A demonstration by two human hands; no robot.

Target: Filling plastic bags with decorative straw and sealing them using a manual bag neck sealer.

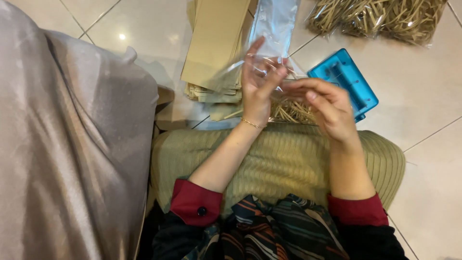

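two bare hands meet above a ribbed olive cushion (288,159) on the person's lap. the left hand (257,89) stands upright with fingers partly spread, its thumb and fingers pinching a thin clear plastic bag (240,67) that trails away toward ten o'clock. the right hand (327,103) reaches across from three o'clock, fingers drawn narrow and close together, their tips touching the same bag just beside the left palm. a gold bracelet (251,123) circles the left wrist. under the hands, at the cushion's far edge, lies a small heap of tan rubber bands (291,111). a stack of brown paper envelopes (216,43) rests on the tiled floor (423,86) at eleven o'clock, a blue plastic hole punch (349,82) at two o'clock, and a clear sack of rubber bands (380,17) farther off at one o'clock. grey fabric (62,144) fills nine o'clock.
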